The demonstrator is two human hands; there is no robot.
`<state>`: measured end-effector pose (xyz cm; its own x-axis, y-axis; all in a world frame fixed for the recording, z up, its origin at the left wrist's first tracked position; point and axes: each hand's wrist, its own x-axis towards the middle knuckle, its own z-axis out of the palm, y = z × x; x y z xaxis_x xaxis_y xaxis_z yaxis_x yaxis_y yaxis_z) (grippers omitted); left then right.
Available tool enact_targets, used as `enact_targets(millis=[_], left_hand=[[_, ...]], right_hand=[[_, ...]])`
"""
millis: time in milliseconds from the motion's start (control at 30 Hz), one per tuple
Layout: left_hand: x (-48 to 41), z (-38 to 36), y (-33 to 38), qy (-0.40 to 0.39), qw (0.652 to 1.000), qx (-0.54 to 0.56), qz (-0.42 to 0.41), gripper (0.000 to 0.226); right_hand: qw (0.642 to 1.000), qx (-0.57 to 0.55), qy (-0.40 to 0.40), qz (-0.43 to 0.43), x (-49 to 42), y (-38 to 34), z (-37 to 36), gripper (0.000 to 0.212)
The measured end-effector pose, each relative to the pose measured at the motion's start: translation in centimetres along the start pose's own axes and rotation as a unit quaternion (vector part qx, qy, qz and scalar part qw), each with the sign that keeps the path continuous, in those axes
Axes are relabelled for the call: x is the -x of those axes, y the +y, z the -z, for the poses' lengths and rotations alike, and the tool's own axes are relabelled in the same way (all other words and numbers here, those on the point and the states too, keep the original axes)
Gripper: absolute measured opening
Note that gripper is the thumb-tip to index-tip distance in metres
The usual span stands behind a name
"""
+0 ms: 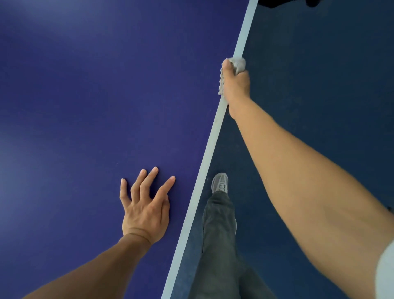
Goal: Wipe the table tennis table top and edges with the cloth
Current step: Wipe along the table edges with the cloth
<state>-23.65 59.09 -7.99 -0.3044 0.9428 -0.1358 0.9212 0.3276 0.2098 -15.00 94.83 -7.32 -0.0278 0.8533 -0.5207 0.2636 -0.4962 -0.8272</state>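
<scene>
The blue table tennis table top (pixel 89 96) fills the left of the view, and its pale edge line (pixel 210 147) runs diagonally from top right to bottom centre. My right hand (pixel 235 85) grips a grey cloth (pixel 238 63) wrapped over that edge, the cloth bunched in front of and beside my fingers. My left hand (pixel 145 207) rests flat on the table top near the edge, fingers spread, holding nothing.
Dark blue floor (pixel 319 74) lies to the right of the table. My leg in dark trousers (pixel 219 234) and a grey shoe (pixel 220 182) stand close beside the edge. A dark object (pixel 275 2) shows at the top right.
</scene>
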Motion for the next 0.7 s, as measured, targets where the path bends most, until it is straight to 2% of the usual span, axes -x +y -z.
enact_targets(millis=[67, 167, 267, 367, 500, 633, 700], left_hand=[[-0.1, 0.1, 0.0, -0.006, 1.000, 0.004, 0.003, 0.049], [-0.1, 0.3, 0.0, -0.014, 1.000, 0.010, 0.008, 0.050], [-0.2, 0.3, 0.0, -0.023, 1.000, 0.006, 0.010, 0.050], [-0.2, 0.3, 0.0, -0.026, 1.000, 0.006, 0.011, 0.050], [-0.3, 0.3, 0.1, -0.025, 0.999, 0.001, 0.020, 0.049], [-0.5, 0.9, 1.0, -0.010, 0.999, 0.011, 0.034, 0.046], [-0.4, 1.1, 1.1, -0.004, 0.999, 0.004, 0.033, 0.045]], right_hand=[[1.000, -0.003, 0.016, 0.003, 0.9, 0.4, -0.4, 0.022], [0.999, -0.033, 0.036, -0.023, 5.3, 3.1, -0.9, 0.029], [0.997, -0.034, 0.023, -0.061, 11.4, 6.9, -1.0, 0.033], [0.995, -0.054, -0.001, -0.089, 14.1, 8.7, -0.9, 0.026], [0.992, -0.075, 0.023, -0.095, 8.9, 6.0, -1.3, 0.040], [0.996, -0.059, 0.011, -0.066, 0.7, 0.5, -0.8, 0.024], [0.997, -0.039, -0.017, -0.061, -2.5, -1.7, 0.2, 0.027]])
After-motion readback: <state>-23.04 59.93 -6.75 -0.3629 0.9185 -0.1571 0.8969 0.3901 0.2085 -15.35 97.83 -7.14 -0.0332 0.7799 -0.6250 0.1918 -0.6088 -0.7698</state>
